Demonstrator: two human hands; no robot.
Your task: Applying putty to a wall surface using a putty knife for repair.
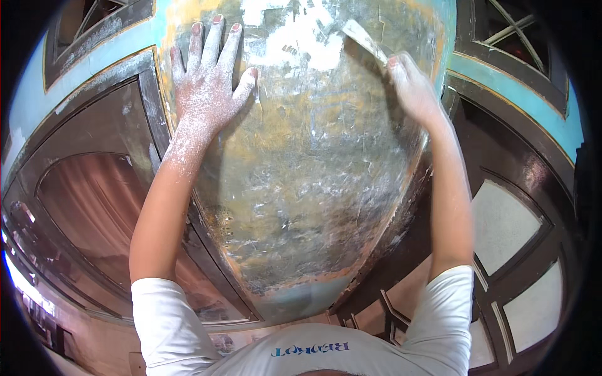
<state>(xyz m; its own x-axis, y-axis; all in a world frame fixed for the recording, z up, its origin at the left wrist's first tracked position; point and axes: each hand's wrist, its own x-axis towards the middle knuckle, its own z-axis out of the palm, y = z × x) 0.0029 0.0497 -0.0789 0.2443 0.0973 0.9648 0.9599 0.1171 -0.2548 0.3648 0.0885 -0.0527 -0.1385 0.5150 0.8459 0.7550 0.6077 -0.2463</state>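
In front of me stands a worn wall panel, mottled grey-green and ochre with scrapes and cracks. White filler is smeared over its upper part. My left hand, dusted white, lies against the panel at the upper left with its fingers spread. At the upper right, my right hand is closed round a putty knife. Its flat blade slants up and left to the right edge of the white patch. Most of the knife's handle is hidden in the hand.
To the left is a dark wooden door frame with a pinkish-brown curtained pane. On the right stands a dark door with pale panels. Turquoise bands run along the wall above both. Bare turquoise paint shows at the panel's foot.
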